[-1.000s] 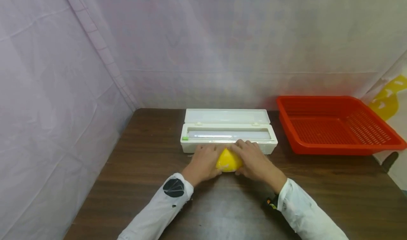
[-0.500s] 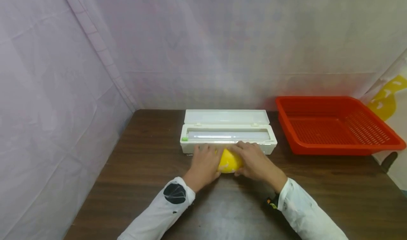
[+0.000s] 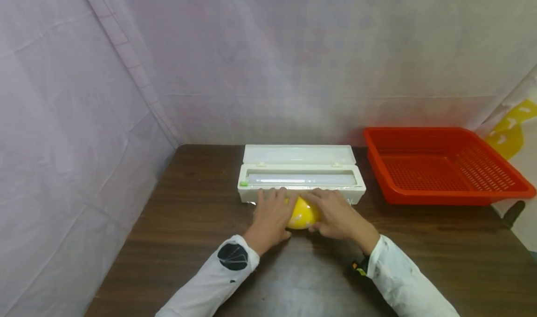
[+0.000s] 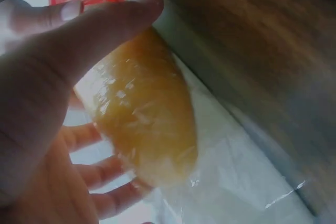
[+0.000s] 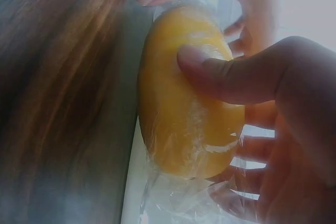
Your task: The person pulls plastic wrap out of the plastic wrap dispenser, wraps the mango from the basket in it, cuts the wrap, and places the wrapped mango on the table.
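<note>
An oblong yellow fruit [image 3: 303,214], covered in wrinkled cling film, is between my two hands, just in front of a white cling film dispenser [image 3: 251,195]. My right hand [image 3: 333,214] grips it, with the thumb pressed on the near side and the fingers behind, as the right wrist view shows. My left hand [image 3: 270,219] lies at the fruit's left end. Its fingers are spread and fairly straight, touching the film, and its thumb [image 4: 110,30] stretches across the end. Clear film [image 5: 178,203] trails off past the fruit. The fruit's far side is hidden.
The dispenser's lid [image 3: 299,154] stands open at the back, with a film roll [image 3: 302,179] inside and a green slider [image 3: 244,183] at its left. A red perforated basket [image 3: 440,198] sits to the right on the brown wooden table [image 3: 201,214]. Whitish sheets hang behind.
My left hand has shifted slightly, its fingers spreading and straightening over the film. More of the fruit's yellow surface shows. The right hand stays almost in place.
</note>
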`<state>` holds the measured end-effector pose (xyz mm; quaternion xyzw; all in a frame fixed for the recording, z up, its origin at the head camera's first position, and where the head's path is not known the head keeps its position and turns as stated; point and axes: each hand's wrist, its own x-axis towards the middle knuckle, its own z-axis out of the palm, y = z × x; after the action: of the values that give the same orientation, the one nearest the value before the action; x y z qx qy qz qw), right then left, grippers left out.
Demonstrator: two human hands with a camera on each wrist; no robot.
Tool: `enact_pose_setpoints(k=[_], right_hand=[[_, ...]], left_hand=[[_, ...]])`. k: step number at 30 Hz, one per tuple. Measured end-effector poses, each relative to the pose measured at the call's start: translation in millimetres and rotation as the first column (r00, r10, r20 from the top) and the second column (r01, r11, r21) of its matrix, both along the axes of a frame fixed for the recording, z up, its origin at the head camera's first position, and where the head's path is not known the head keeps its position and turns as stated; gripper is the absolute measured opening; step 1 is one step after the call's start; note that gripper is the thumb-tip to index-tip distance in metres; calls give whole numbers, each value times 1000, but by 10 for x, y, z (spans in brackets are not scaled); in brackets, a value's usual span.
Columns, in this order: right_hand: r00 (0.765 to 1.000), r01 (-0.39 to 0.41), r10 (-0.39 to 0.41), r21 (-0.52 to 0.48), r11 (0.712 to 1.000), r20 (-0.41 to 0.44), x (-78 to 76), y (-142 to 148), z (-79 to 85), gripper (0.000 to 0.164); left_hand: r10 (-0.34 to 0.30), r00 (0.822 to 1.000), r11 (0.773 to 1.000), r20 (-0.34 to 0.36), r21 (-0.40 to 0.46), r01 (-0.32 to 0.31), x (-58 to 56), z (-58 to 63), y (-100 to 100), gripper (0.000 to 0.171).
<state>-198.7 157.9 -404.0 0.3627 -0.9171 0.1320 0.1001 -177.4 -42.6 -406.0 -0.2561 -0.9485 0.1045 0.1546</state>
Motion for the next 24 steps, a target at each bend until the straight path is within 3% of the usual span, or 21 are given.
enact_pose_setpoints(k=[6, 11, 24], right_hand=[[1000, 2, -2, 19, 1000, 7, 6, -8, 11, 86], [1000, -2, 2, 18, 1000, 22, 7, -5, 10, 86], [997, -4, 5, -12, 1000, 75, -8, 18, 24, 83]], left_hand=[[-61, 996, 998, -59, 14, 61, -40, -44, 21, 93], [-66, 996, 998, -67, 12, 67, -37, -45, 31, 89], [-87, 996, 995, 23, -41, 87, -66, 53, 13, 86]])
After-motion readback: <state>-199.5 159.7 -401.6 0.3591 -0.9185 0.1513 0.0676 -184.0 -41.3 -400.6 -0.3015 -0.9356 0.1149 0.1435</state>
